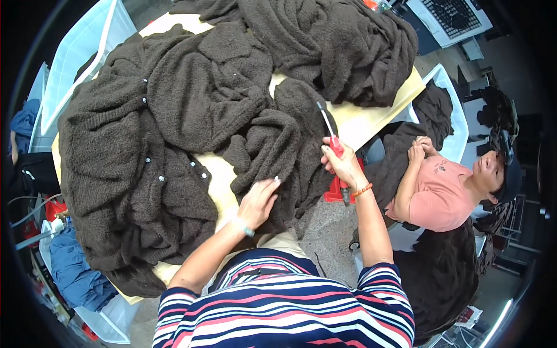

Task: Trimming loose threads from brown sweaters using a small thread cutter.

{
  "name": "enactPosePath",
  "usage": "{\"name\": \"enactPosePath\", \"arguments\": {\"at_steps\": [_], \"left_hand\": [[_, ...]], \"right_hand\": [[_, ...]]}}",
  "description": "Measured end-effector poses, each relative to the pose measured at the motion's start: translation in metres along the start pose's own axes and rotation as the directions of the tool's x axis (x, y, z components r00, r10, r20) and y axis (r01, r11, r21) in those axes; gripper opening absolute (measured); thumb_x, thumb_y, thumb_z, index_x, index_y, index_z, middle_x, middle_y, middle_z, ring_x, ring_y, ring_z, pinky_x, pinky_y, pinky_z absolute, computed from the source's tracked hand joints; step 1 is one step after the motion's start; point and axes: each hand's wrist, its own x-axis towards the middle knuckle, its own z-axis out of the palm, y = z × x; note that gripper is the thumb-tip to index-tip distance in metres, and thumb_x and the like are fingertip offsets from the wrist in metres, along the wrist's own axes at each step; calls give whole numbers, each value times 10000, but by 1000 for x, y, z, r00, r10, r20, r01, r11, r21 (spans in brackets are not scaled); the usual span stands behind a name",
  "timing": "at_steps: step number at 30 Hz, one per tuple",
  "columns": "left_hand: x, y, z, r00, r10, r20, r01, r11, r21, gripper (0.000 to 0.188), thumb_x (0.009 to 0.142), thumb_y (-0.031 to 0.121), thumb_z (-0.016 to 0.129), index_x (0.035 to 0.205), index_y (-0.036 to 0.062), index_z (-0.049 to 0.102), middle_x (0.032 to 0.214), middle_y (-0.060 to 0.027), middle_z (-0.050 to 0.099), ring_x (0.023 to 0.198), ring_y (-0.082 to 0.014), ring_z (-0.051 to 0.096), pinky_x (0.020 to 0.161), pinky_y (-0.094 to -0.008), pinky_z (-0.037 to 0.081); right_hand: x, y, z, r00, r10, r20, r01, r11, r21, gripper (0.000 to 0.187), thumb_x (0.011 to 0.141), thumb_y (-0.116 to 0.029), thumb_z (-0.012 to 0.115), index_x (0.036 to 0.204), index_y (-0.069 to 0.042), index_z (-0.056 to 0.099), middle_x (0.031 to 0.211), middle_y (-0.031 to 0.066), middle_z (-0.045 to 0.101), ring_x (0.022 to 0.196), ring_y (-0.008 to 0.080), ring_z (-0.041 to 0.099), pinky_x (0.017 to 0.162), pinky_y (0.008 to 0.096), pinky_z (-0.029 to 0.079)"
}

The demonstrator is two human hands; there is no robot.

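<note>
Dark brown, fuzzy knit cardigans point(191, 98) lie heaped over a pale yellow table top, with several shiny buttons on one of them. My left hand point(259, 203) rests on a brown cardigan point(270, 145) at the near edge, fingers stretched over the cloth and thumb apart. A small pale spot, perhaps a button, shows at its fingertips. In my right hand point(343, 164) is a red-handled tool point(336, 146) with a thin metal shaft. My fingers wrap its handle, and the tip points up and away, close above the brown cloth.
At the right, a person point(435, 188) in a pink shirt sits beside a white bin point(458, 116) of brown garments. More brown cloth point(432, 278) is piled behind that person. White bins point(75, 58) stand left of the yellow table point(371, 119), with blue cloth point(78, 269) in one.
</note>
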Motion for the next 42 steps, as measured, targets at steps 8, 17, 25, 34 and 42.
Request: {"name": "enactPosePath", "arguments": {"at_steps": [8, 17, 25, 34, 42], "left_hand": [[33, -63, 32, 982, 13, 187, -80, 931, 356, 600, 885, 258, 609, 1437, 146, 402, 1418, -144, 426, 1266, -358, 396, 1029, -509, 347], [36, -69, 24, 968, 1, 250, -113, 893, 436, 637, 870, 239, 613, 1451, 134, 373, 1497, -136, 353, 1404, -365, 264, 1122, -543, 211], [-1, -54, 19, 968, 146, 206, -176, 975, 137, 481, 863, 62, 592, 1332, 22, 493, 1325, -201, 541, 1215, -347, 533, 1054, -444, 393], [-1, -73, 22, 981, 80, 177, -85, 996, 18, 487, 840, -41, 530, 1314, 72, 525, 1265, -196, 593, 1122, -360, 603, 938, -399, 498], [12, -70, 4, 995, -85, -53, 80, 992, -96, 497, 803, -117, 561, 1273, 43, 549, 1150, -174, 591, 967, -289, 637, 818, -337, 534]], "right_hand": [[-99, 13, 2, 931, -3, 364, 220, 802, -556, 331, 900, -248, 624, 1162, -49, 590, 733, 148, 636, 680, 300, 649, 653, 372, 515], [-116, -8, 26, 935, 102, 338, 137, 777, -614, 366, 892, -305, 606, 1185, -87, 589, 899, 242, 664, 876, 430, 643, 766, 491, 507], [-100, -9, 32, 945, 55, 324, 179, 739, -649, 346, 888, -276, 601, 1187, -103, 582, 841, 221, 673, 835, 419, 652, 742, 490, 516], [-116, -6, 34, 781, 202, 591, 284, 729, -624, 374, 897, -332, 544, 1200, -116, 581, 905, 224, 680, 890, 420, 655, 819, 523, 504], [-100, -12, 25, 923, 4, 385, 238, 780, -579, 367, 899, -242, 596, 1233, -104, 534, 889, 215, 677, 839, 416, 653, 749, 491, 518]]}}
